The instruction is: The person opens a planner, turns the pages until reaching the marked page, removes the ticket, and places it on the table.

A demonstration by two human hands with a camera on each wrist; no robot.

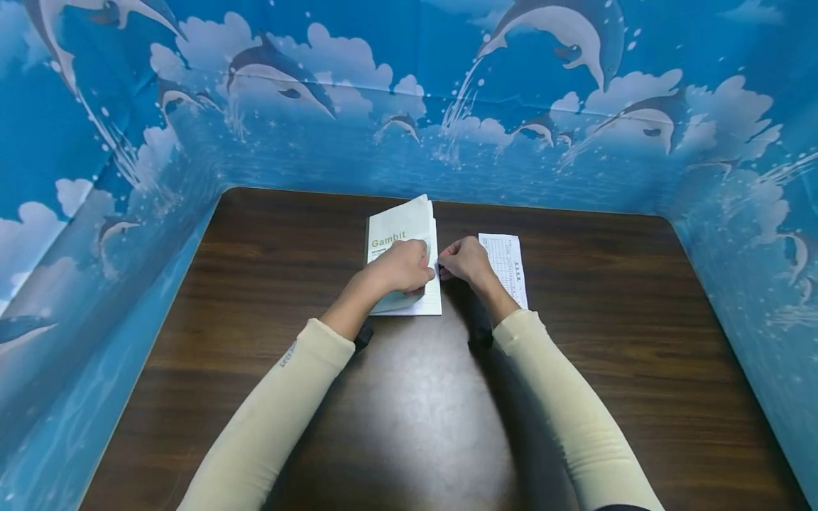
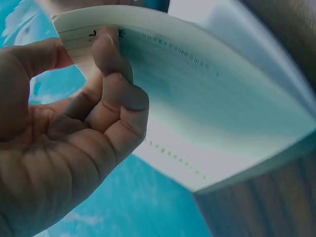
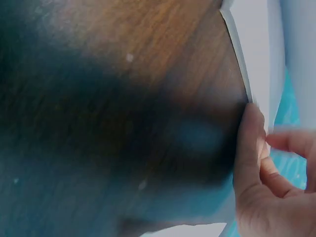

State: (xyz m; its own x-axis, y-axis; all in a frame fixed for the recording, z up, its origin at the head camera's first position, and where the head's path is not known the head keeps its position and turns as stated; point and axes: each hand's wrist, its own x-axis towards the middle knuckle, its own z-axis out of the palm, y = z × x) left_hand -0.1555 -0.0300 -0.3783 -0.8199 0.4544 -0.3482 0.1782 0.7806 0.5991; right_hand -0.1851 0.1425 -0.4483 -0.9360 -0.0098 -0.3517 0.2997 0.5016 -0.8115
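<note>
A pale green notebook [image 1: 399, 221] with "Gambit" on its cover lies at the far middle of the table, its cover and some leaves lifted and bowed. My left hand [image 1: 402, 267] pinches those raised leaves near their right edge. In the left wrist view, the thumb and curled fingers of my left hand [image 2: 94, 103] grip the ruled leaves [image 2: 197, 118] at a corner. At the notebook's right edge is my right hand [image 1: 465, 260]. The right wrist view has the fingers of my right hand [image 3: 269, 173] along the white page edge, thumb opposite, pinching it.
A printed white sheet [image 1: 506, 261] lies just right of the notebook, partly behind my right wrist. The dark wooden table [image 1: 255, 270] carries both. A blue dolphin-print cloth [image 1: 358, 135] rises around its back and sides.
</note>
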